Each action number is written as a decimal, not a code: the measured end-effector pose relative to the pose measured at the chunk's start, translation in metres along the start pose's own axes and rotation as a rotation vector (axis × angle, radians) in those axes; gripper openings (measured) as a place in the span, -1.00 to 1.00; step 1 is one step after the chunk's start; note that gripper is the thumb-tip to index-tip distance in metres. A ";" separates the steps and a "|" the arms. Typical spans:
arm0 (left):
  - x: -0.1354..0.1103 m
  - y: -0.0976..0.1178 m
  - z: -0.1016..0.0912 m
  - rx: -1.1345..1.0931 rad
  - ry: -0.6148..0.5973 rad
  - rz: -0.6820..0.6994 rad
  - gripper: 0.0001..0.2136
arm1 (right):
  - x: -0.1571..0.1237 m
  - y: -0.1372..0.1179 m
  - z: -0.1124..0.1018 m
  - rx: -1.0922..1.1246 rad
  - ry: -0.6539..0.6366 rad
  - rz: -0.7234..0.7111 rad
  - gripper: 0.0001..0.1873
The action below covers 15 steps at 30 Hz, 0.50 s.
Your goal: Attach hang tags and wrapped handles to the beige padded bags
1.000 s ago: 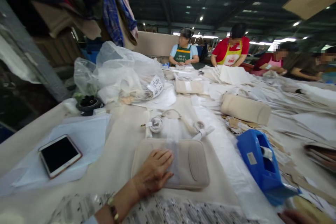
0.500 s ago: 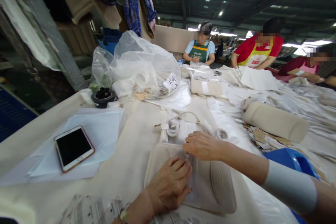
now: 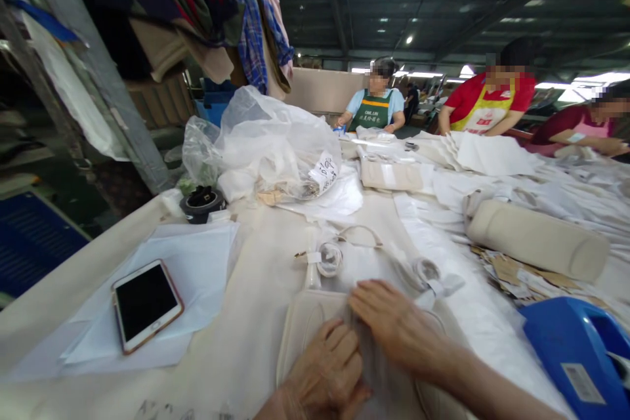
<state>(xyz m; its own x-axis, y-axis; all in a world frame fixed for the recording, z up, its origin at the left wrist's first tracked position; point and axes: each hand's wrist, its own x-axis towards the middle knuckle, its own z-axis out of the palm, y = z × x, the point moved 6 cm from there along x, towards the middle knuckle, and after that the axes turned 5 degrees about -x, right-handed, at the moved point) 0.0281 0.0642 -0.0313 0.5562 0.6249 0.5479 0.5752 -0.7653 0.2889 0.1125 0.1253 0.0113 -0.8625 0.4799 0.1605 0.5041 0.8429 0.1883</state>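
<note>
A cream handbag [image 3: 301,316] lies flat on the table in front of me, largely covered by both hands. My left hand [image 3: 331,364] rests on its middle with the fingers curled and close together; whatever they pinch is hidden. Across the bag's upper part lies my right hand [image 3: 394,321], fingers stretched out and pointing left, the palm down. Just beyond the bag is a coiled strap [image 3: 329,259] in a clear wrap, with a metal clip at its left. A second wrapped coil [image 3: 426,270] sits farther right.
A phone [image 3: 147,305] lies on white sheets [image 3: 211,262] at left. Behind are a black tape roll [image 3: 201,203] and a large clear plastic bag [image 3: 275,138]. On the right stand a blue container [image 3: 573,348] and a cream rolled piece [image 3: 536,236]. Several co-workers sit across the table.
My right hand has gone from curled fingers at the bag's centre to stretched fingers laid over its upper part. My left hand stays on the bag. The view has tilted slightly upward.
</note>
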 end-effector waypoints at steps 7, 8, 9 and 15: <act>-0.013 -0.024 -0.031 -0.005 0.217 -0.163 -0.68 | -0.083 -0.046 0.013 0.246 0.131 -0.020 -0.78; -0.016 -0.035 -0.040 0.048 0.298 -0.274 -0.66 | -0.091 -0.033 0.009 0.315 0.165 0.125 -0.76; -0.020 -0.047 -0.048 0.076 0.361 -0.410 -0.62 | -0.101 -0.018 0.007 0.357 0.233 0.333 -0.73; -0.059 -0.075 -0.049 -0.329 0.246 -0.977 -0.35 | -0.163 -0.013 0.055 0.706 0.290 1.059 -0.34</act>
<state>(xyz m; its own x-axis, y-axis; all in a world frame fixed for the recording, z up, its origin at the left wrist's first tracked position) -0.0774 0.0771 -0.0469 -0.2184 0.9711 0.0960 0.4961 0.0258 0.8679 0.2442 0.0493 -0.0702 0.0223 0.9906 0.1349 0.7195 0.0777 -0.6901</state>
